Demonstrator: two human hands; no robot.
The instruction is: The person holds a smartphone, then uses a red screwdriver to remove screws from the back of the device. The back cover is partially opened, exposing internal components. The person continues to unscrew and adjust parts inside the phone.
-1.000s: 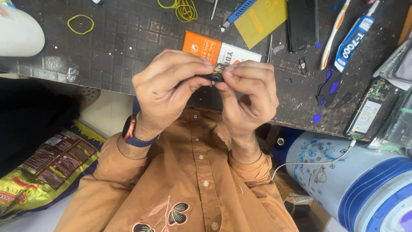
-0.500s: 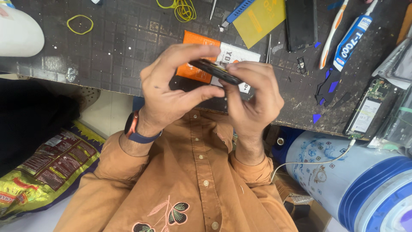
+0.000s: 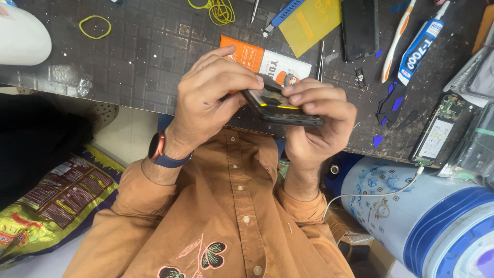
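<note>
Both hands hold a dark phone body (image 3: 282, 110) above the near edge of the black gridded work mat (image 3: 134, 56). The phone is tilted, and its open inside shows yellow parts. My left hand (image 3: 206, 100), with a watch on the wrist, grips the phone's left end, its fingertips pressing on the top edge. The right end rests in my right hand (image 3: 321, 126), whose fingers curl over the phone from above and whose thumb is under it. An orange and white box (image 3: 247, 54) lies on the mat just behind the hands.
On the mat lie a yellow sheet (image 3: 309, 23), a black phone (image 3: 360, 25), a toothbrush (image 3: 396, 41), a glue tube (image 3: 419, 46), tweezers (image 3: 320, 59), yellow rubber bands (image 3: 95, 25) and an opened device (image 3: 437, 134). A blue and white drum (image 3: 411, 206) stands at lower right, a snack bag (image 3: 46, 201) at lower left.
The phone has been turned from edge-on to tilted, so its open inside now shows. Both hands have shifted their grip and moved slightly right and toward me.
</note>
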